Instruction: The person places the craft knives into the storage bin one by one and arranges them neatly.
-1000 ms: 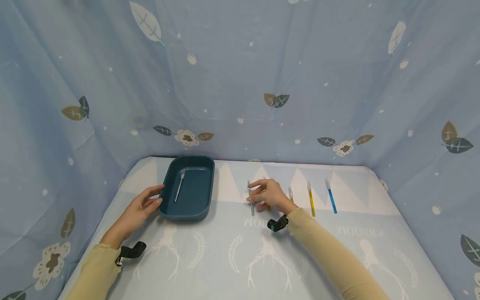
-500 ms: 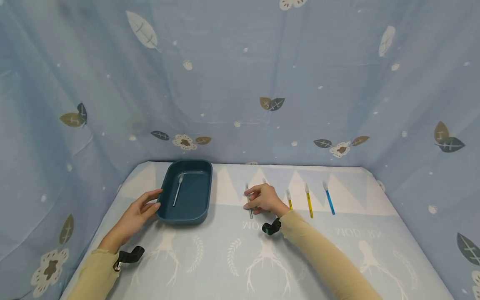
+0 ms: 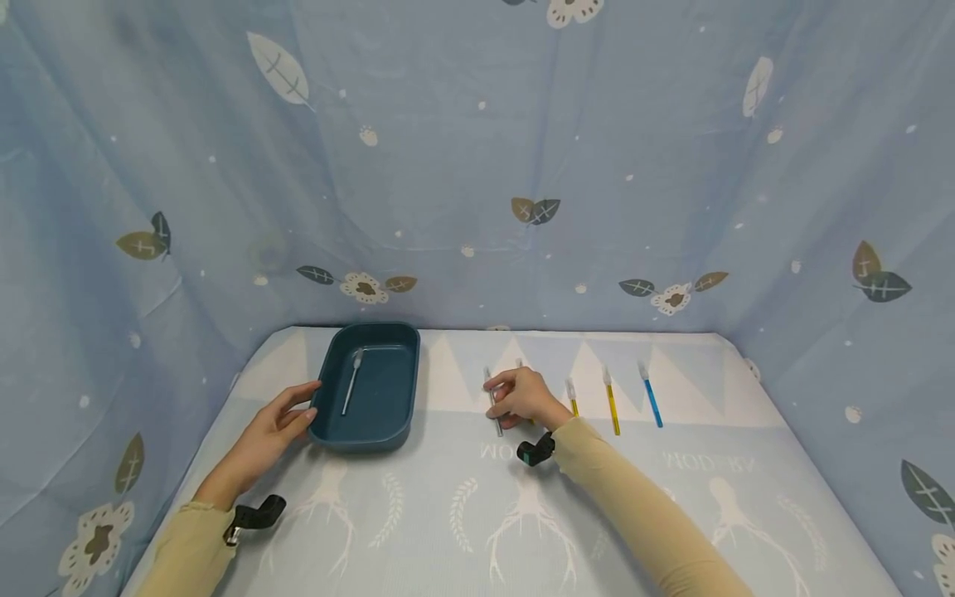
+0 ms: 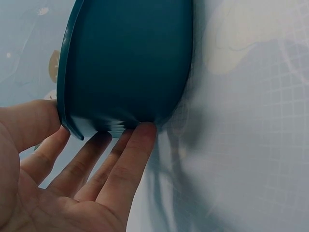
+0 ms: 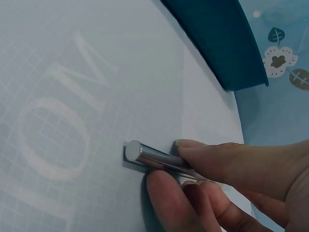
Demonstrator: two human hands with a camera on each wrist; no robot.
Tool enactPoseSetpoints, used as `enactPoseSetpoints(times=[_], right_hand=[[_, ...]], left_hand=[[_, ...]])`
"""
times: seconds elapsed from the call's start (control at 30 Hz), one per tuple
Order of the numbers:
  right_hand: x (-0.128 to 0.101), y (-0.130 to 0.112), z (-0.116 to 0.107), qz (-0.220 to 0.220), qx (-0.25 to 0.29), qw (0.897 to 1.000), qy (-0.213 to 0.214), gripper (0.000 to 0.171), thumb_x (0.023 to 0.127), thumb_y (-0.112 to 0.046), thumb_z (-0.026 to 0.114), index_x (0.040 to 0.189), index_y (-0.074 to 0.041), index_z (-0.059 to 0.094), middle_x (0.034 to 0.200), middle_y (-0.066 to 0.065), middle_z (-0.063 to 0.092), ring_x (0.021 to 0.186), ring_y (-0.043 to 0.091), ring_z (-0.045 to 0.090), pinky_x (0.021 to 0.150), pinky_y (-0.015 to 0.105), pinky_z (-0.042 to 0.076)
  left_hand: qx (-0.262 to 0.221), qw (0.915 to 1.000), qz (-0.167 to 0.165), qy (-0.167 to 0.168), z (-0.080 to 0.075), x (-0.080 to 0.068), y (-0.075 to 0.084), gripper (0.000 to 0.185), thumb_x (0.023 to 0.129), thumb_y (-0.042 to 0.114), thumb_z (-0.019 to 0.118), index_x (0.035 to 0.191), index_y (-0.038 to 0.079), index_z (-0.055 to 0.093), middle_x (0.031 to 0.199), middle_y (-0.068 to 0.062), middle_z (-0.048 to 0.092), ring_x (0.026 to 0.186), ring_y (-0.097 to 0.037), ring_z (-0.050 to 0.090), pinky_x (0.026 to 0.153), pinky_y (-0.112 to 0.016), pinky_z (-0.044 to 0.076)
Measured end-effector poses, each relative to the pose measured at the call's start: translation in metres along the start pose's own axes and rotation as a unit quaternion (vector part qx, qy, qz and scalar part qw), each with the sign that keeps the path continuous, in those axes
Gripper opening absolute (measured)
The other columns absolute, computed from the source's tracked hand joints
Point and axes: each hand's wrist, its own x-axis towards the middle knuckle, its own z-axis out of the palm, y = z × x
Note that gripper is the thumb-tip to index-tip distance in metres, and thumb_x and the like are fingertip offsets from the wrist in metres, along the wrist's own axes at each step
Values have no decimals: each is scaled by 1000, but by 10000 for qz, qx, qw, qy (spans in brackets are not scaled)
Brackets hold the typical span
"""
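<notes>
My right hand [image 3: 525, 396] pinches a silver craft knife [image 5: 157, 157] between thumb and fingertips. In the right wrist view its round metal end points away from the hand, close over the tabletop, while the clear cap shows past the fingers in the head view. A dark teal tray [image 3: 386, 385] stands at the back left, holding another silver capped craft knife [image 3: 350, 388]. With fairly straight fingers, my left hand [image 3: 261, 435] touches the tray's outer left wall; its thumb lies at the rim in the left wrist view.
Right of my right hand lie two yellow craft knives [image 3: 612, 406] and a blue one [image 3: 652, 400], capped ends toward the back. One more clear cap [image 3: 520, 363] shows behind that hand, its knife mostly hidden. A patterned blue curtain [image 3: 477, 166] closes off the table's back and sides.
My right fingers have closed onto the silver knife, which now leans slightly more in the head view. The left hand stays at the tray. The head view has tilted and shifted a little.
</notes>
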Motion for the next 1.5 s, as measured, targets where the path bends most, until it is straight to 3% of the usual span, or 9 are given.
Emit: enactPoseSetpoints(times=[0.67, 1.0, 1.27, 1.5], right_hand=[[0, -6, -6, 314, 24, 9994, -117, 47, 85, 13, 86, 129, -1, 79, 92, 14, 69, 55, 21, 71, 60, 40, 66], [1, -5, -5, 362, 63, 9992, -154, 47, 85, 14, 85, 129, -1, 78, 92, 15, 70, 57, 23, 72, 58, 40, 65], [-3, -6, -4, 287, -3, 9995, -88, 47, 86, 13, 83, 131, 0, 77, 92, 14, 69, 60, 23, 72, 59, 39, 65], [-6, -6, -6, 231, 144, 9996, -106, 46, 87, 12, 80, 132, 2, 76, 93, 15, 68, 69, 25, 73, 60, 40, 66]], left_hand=[[10, 10000, 21, 23, -1, -3, 5, 62, 118, 26, 56, 171, 4, 32, 169, -31, 34, 149, -53, 44, 95, -19, 54], [57, 9999, 75, 58, 0, -5, 1, 60, 118, 23, 56, 170, 3, 33, 169, -31, 36, 146, -52, 47, 96, -30, 59], [1, 10000, 77, 8, 0, -3, 0, 60, 118, 23, 56, 170, 3, 33, 169, -32, 35, 147, -52, 46, 98, -30, 58], [43, 10000, 21, 29, 1, 0, 0, 60, 118, 22, 56, 170, 4, 32, 169, -32, 34, 147, -53, 47, 100, -37, 59]])
